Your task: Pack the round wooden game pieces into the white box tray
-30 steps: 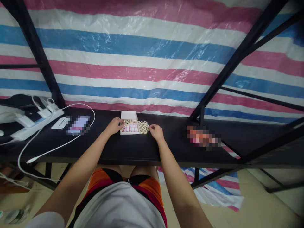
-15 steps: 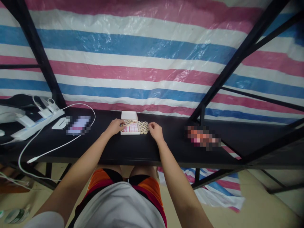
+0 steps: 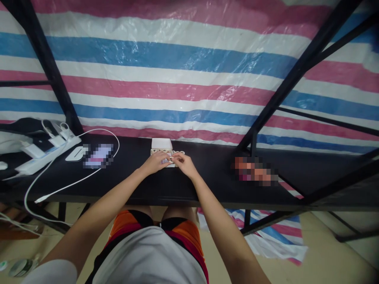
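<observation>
A small white box (image 3: pixel 153 151) stands open on the black desk, its lid (image 3: pixel 161 144) raised at the back. Along its far side lies a row of round cream Chinese chess pieces. My left hand (image 3: pixel 156 162) reaches over the box, covering much of the inside. Its fingertips meet those of my right hand (image 3: pixel 184 163) above the box's right side, closed around a Chinese chess piece (image 3: pixel 171 159). More pieces (image 3: pixel 178 152) sit on the desk beside the box, mostly hidden behind my right hand.
To the left on the desk (image 3: pixel 124 189) are a blurred phone (image 3: pixel 99 156), a white flat device (image 3: pixel 76 154), a white cable (image 3: pixel 74 184) and a power strip (image 3: pixel 47 152). A blurred reddish object (image 3: pixel 253 171) lies right. Black metal posts (image 3: pixel 278 100) frame a striped plastic sheet (image 3: pixel 166 92).
My right hand has moved left from the loose pieces to the box. My left hand has shifted right, and the fingertips of both hands now meet.
</observation>
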`<action>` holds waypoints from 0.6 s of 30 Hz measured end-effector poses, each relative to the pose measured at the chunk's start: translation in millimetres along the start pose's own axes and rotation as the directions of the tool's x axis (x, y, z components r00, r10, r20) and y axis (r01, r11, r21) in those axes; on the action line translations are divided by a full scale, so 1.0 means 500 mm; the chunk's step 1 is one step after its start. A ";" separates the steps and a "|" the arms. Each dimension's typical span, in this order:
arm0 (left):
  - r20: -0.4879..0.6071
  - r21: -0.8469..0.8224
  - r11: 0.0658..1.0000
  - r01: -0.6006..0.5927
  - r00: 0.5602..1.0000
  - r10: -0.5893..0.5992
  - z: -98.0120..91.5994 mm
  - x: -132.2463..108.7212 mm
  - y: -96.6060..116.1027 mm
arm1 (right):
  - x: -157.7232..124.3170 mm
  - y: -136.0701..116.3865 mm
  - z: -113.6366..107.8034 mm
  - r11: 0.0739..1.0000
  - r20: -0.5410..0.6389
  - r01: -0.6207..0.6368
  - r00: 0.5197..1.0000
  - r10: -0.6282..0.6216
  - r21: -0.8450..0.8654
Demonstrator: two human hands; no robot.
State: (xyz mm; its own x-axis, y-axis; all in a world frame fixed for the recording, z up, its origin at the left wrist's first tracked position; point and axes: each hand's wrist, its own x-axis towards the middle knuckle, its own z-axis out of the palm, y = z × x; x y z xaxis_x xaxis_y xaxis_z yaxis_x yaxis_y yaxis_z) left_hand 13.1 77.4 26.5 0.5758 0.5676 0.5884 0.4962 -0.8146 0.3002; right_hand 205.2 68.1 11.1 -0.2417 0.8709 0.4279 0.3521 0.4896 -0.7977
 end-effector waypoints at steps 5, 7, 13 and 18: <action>-0.039 0.110 0.972 0.206 0.978 -0.203 -0.013 0.001 -0.020 | 0.009 0.019 -0.032 0.979 -0.228 -0.193 0.958 0.173 -0.068; -0.034 0.114 0.953 0.279 0.960 -0.277 -0.021 -0.002 -0.036 | 0.008 0.026 -0.053 0.940 -0.380 -0.311 0.893 0.239 -0.139; -0.057 0.081 0.921 0.382 0.924 -0.379 -0.031 -0.011 -0.068 | -0.006 0.040 -0.091 0.664 -0.509 -0.672 0.718 0.476 -0.327; -0.040 0.088 0.925 0.370 0.929 -0.367 -0.031 -0.012 -0.071 | -0.009 0.039 -0.085 0.576 -0.471 -0.694 0.718 0.512 -0.432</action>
State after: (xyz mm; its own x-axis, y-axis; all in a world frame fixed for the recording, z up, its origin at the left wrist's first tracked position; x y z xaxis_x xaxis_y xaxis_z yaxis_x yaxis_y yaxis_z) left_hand -18.0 101.0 24.1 0.3266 0.8219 0.4666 0.7289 -0.5333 0.4292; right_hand 251.4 75.6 11.7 0.4329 0.8959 0.0995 0.7614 -0.3043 -0.5724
